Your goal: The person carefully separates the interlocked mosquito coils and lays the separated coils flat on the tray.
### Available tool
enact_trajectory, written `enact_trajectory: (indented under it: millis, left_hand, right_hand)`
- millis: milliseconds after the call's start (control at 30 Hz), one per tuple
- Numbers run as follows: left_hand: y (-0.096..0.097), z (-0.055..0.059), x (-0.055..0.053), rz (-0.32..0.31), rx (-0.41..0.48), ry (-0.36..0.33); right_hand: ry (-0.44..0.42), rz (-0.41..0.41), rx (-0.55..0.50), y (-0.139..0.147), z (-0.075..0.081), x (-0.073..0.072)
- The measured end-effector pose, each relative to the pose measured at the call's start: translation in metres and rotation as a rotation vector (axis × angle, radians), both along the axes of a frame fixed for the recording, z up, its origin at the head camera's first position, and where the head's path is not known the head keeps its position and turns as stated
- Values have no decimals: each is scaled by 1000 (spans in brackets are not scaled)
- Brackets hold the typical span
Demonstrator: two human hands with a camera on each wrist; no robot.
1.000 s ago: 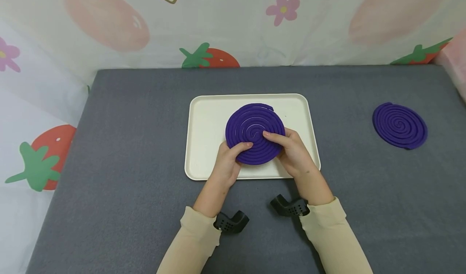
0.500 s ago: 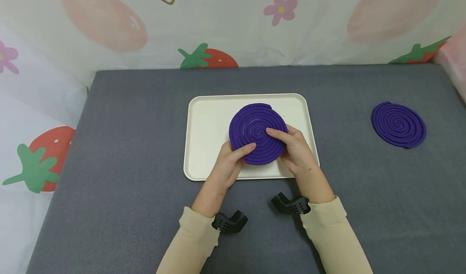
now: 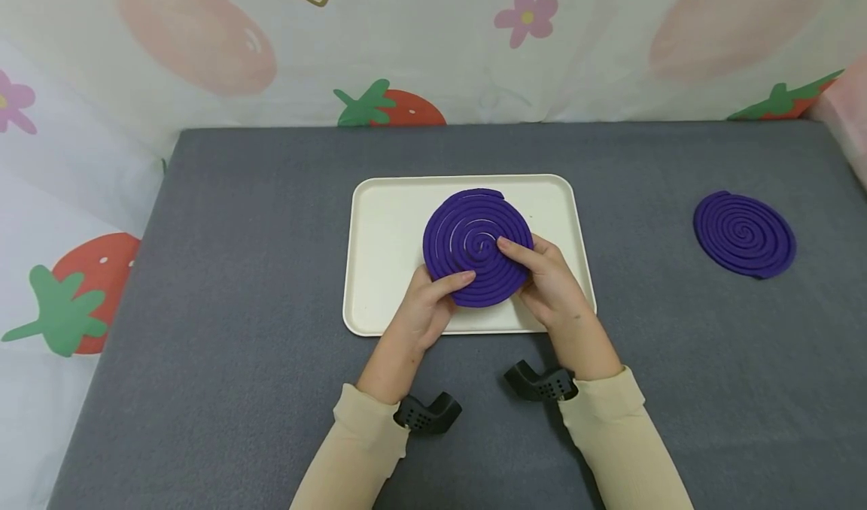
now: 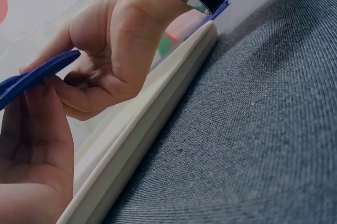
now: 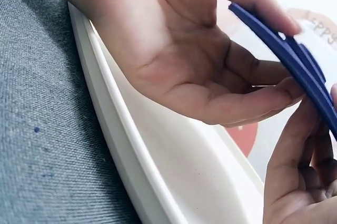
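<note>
A flat purple disc [image 3: 467, 228], made of a cord wound in a tight spiral, is held above a cream tray [image 3: 382, 269]. My left hand [image 3: 423, 311] pinches its lower left edge, thumb on top and fingers beneath. On the lower right my right hand [image 3: 552, 288] grips it likewise, the thumb reaching near the spiral's centre. Seen edge-on in the right wrist view, the disc [image 5: 284, 52] is thin and tilted, apart from the tray. In the left wrist view the fingers [image 4: 39, 134] of the left hand support its underside.
A second purple spiral disc [image 3: 743, 233] lies on the grey cloth-covered table [image 3: 250, 269] at the right. Behind the table hangs a white curtain [image 3: 596, 51] printed with strawberries and flowers. A pink object [image 3: 847, 111] stands at the far right corner.
The held disc has shifted slightly to the right and turned a little. Both thumbs have slid a short way across its face. The tray and second disc stay put.
</note>
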State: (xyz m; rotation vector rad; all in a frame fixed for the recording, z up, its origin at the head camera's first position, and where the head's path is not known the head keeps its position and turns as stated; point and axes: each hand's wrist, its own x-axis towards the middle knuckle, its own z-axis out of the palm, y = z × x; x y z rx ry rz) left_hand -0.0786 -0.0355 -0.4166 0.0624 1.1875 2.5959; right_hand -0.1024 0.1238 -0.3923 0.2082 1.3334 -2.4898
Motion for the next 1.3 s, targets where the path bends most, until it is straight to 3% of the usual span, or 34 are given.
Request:
enact_trajectory:
  millis: [133, 433, 833, 1300]
  left_hand:
    - [-1, 1, 1, 0, 28, -8]
    - [0, -2, 0, 56, -1, -4]
    - [1, 0, 0, 80, -86, -39]
    - [2, -1, -1, 90, -77, -38]
  right_hand:
    - [7, 21, -20, 1, -1, 0]
    - [17, 26, -10, 1, -1, 1]
    - [57, 17, 53, 3, -1, -1]
    - [66, -24, -27, 9, -1, -2]
